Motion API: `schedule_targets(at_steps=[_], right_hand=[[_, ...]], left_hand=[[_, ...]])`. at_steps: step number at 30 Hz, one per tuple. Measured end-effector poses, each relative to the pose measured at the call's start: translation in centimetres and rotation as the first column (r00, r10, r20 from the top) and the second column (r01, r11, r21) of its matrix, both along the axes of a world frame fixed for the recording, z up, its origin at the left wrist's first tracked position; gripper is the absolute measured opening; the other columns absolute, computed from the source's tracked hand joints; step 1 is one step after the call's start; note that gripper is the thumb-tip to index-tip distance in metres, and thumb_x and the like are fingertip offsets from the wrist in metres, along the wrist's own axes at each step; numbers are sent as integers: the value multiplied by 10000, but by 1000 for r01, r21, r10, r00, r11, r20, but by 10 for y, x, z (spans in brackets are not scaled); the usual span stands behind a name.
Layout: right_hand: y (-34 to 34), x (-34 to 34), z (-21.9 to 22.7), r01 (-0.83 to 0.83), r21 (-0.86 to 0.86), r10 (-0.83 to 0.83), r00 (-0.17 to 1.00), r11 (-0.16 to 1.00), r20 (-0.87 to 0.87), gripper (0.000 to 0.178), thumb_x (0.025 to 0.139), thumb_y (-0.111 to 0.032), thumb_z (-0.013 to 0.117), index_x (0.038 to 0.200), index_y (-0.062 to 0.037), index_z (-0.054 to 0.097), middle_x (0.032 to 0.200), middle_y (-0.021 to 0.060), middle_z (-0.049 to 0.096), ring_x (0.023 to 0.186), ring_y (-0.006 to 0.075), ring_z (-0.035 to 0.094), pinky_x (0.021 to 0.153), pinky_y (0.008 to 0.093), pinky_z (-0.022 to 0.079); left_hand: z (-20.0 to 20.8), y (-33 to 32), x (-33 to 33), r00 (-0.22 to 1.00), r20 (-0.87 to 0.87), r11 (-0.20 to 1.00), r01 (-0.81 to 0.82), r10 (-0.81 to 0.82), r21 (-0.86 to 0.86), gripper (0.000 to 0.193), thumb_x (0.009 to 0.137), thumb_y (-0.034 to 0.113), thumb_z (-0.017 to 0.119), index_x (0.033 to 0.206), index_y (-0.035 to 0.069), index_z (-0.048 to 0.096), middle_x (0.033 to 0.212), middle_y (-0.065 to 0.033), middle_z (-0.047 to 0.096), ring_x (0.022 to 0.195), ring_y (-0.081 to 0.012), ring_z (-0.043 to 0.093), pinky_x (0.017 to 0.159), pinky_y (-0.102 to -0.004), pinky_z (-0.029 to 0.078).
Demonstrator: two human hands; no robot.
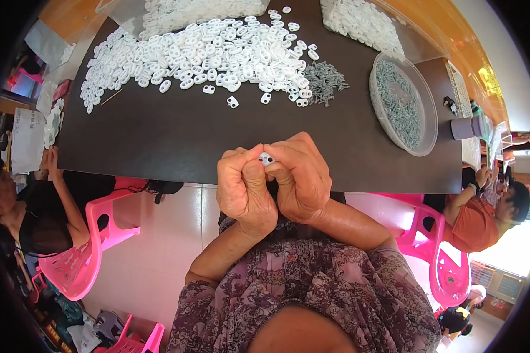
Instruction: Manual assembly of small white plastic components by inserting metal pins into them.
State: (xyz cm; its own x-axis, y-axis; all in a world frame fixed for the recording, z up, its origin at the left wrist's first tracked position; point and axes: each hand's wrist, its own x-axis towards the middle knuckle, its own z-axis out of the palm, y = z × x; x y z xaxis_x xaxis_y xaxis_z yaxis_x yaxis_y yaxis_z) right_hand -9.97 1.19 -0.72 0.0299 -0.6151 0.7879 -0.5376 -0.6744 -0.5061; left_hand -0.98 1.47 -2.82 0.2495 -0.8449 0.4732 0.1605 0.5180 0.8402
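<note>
Just above the near edge of the dark table, a small white plastic piece with two dark holes (267, 159) is pinched between both hands. My left hand (244, 187) grips its left side with thumb and forefinger, the other fingers curled in. On the other side my right hand (300, 176) holds it the same way, fingers closed. Whether a screw sits inside the piece is hidden by the fingertips. Beyond the hands spreads a big heap of similar white two-holed pieces (206, 53), with a few lying loose in front. Beside it lies a small pile of grey screws (325, 82).
A round clear tub (433, 129) of screws stands on the right of the table (176, 135). Clear bins (123, 17) of white pieces line the back. A thin stick (111, 97) lies at left. People sit on pink chairs (94, 235) on both sides.
</note>
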Motion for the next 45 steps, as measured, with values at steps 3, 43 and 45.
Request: schedule_targets(at_steps=[3, 43, 45], right_hand=[[-5, 3, 2, -20, -24, 21, 999, 1000, 30, 311, 695, 56, 665, 995, 39, 584, 807, 127, 605, 649, 252, 564, 553, 326, 448], [-55, -114, 17, 119, 195, 33, 771, 974, -636, 166, 673, 23, 626, 804, -78, 647, 691, 58, 530, 685, 256, 518, 608, 346, 429], [-55, -103, 17, 121, 189, 25, 778, 974, -628, 172, 673, 24, 631, 809, -79, 647, 698, 58, 533, 688, 256, 518, 606, 350, 428]], left_hand=[[4, -4, 1, 998, -18, 998, -54, 54, -29, 136, 948, 59, 509, 997, -50, 572, 750, -29, 503, 621, -80, 437, 521, -206, 372], [36, -76, 64, 477, 872, 957, 187, 111, -224, 180, 674, -59, 650, 820, 24, 586, 717, -83, 502, 671, -264, 541, 561, -361, 442], [36, -66, 62, 625, 779, 987, 154, -52, -57, 180, 694, -67, 661, 842, 15, 601, 715, -83, 536, 644, -246, 551, 564, -328, 438]])
